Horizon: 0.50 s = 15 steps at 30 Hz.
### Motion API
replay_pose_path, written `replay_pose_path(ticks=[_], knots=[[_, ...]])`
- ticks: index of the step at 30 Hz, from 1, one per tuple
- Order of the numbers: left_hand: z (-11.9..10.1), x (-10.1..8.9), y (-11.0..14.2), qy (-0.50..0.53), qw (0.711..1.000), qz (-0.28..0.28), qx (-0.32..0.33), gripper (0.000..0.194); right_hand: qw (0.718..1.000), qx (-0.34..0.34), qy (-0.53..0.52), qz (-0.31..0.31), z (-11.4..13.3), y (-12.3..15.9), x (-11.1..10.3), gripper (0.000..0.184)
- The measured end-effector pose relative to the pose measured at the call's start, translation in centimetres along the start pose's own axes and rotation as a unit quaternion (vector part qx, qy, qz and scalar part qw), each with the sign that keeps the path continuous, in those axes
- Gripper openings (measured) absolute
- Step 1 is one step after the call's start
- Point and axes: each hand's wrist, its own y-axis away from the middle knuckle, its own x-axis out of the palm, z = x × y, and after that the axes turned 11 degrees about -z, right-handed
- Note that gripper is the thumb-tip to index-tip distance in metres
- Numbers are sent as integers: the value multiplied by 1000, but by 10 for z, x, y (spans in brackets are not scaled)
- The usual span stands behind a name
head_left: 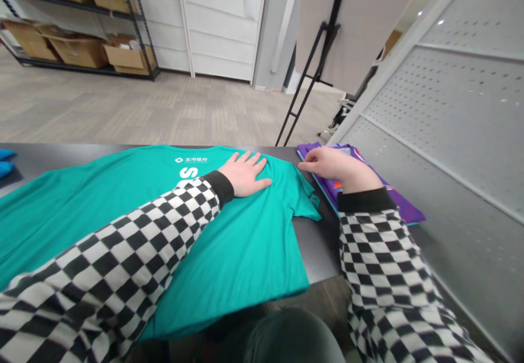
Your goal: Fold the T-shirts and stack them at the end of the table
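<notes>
A teal T-shirt (123, 210) with white lettering lies spread across the dark table (315, 243). My left hand (245, 173) rests flat on it near the collar end, fingers stretched out and open. My right hand (331, 166) is at the shirt's right shoulder edge, fingers curled in a pinch close to the teal fabric and over a purple garment (393, 199). What the pinch holds is hidden. Both arms wear black-and-white checkered sleeves.
The purple garment lies at the table's right end beside a grey perforated partition (450, 134). Blue cloth (6, 161) sits at the far left edge. Beyond the table are carpeted floor, a black stand (311, 73) and shelves with cardboard boxes (82, 46).
</notes>
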Motion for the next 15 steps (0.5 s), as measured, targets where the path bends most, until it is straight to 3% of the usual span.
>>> replay_pose_path(ticks=[5,7,11,15], knots=[[0,1,0,-12,1000,-8,-3,90,991,23,-9,130,6,6,2,8],[0,1,0,-19,1000,-3,-4,92,993,18,0,120,6,3,5,13],[-2,-1,0,-27,1000,1,1,94,998,15,52,27,1,-2,7,19],[-2,-2,0,-30,999,2,-12,94,997,40,59,24,-2,-5,10,18]])
